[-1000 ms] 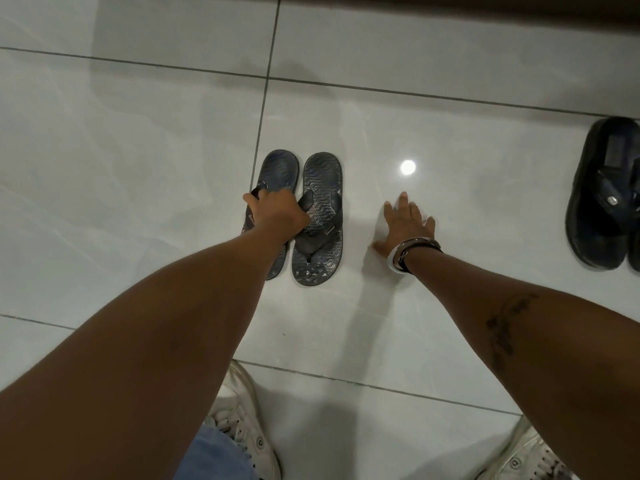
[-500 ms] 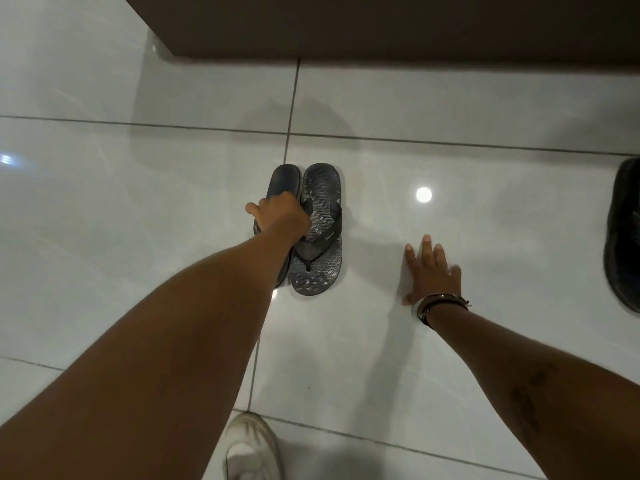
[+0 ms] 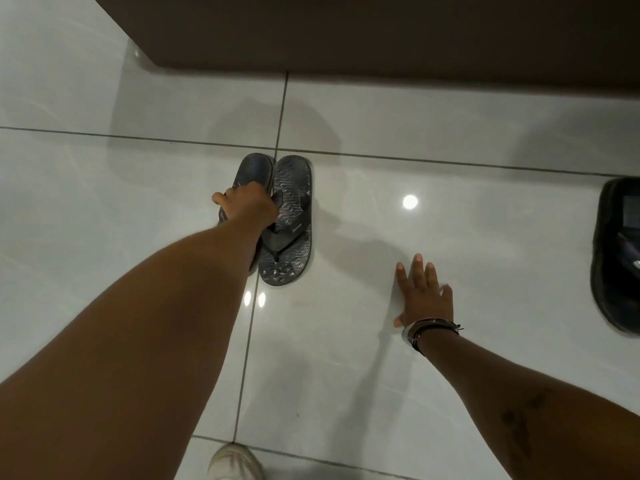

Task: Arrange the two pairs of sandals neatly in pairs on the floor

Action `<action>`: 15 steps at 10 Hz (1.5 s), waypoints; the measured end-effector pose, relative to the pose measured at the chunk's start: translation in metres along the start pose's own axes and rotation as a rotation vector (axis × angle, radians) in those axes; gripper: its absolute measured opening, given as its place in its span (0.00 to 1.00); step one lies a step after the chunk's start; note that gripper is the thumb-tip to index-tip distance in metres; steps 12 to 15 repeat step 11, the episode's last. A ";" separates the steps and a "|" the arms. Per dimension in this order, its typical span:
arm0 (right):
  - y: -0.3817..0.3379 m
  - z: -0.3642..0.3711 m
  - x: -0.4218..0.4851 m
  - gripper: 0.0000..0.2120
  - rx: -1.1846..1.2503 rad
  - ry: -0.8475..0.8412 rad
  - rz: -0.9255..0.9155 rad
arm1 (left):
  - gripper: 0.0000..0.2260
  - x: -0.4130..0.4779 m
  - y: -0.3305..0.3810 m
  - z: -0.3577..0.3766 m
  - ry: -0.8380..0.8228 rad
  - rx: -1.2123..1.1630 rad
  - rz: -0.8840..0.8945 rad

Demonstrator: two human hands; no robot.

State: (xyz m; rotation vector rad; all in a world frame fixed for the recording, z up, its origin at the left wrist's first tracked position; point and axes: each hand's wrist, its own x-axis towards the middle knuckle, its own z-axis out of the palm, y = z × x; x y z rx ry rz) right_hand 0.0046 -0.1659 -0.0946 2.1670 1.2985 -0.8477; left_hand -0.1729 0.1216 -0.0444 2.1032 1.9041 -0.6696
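Two dark grey patterned flip-flops lie side by side on the white tiled floor, toes toward me. My left hand (image 3: 247,207) is closed over the strap of the left flip-flop (image 3: 254,171), which hides its middle. The right flip-flop (image 3: 291,223) lies flat against it. My right hand (image 3: 424,294) rests flat on the floor with fingers spread, well to the right of this pair, holding nothing. A black sandal (image 3: 616,258) of the other pair is cut off by the right edge of the view.
A dark brown piece of furniture or wall base (image 3: 381,32) runs across the top, just beyond the flip-flops. The toe of my white shoe (image 3: 233,462) shows at the bottom edge. Glossy tiles reflect a ceiling light (image 3: 410,201).
My left hand has pushed the flip-flop pair farther away toward the dark base. My right hand has slid back along the floor toward me. The view has shifted forward.
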 end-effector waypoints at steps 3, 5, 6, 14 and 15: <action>-0.001 -0.003 -0.002 0.54 0.011 -0.011 0.005 | 0.21 0.015 0.005 0.001 0.009 -0.032 -0.006; -0.002 -0.002 -0.003 0.53 0.023 -0.002 0.008 | 0.22 0.018 0.004 0.003 0.029 -0.022 -0.016; -0.002 -0.002 -0.002 0.54 0.022 0.002 0.009 | 0.21 0.012 0.004 0.001 0.040 -0.019 -0.012; -0.004 -0.018 -0.012 0.49 0.139 -0.056 -0.011 | 0.24 -0.023 0.017 -0.013 0.104 0.016 0.009; -0.004 -0.018 -0.012 0.49 0.139 -0.056 -0.011 | 0.24 -0.023 0.017 -0.013 0.104 0.016 0.009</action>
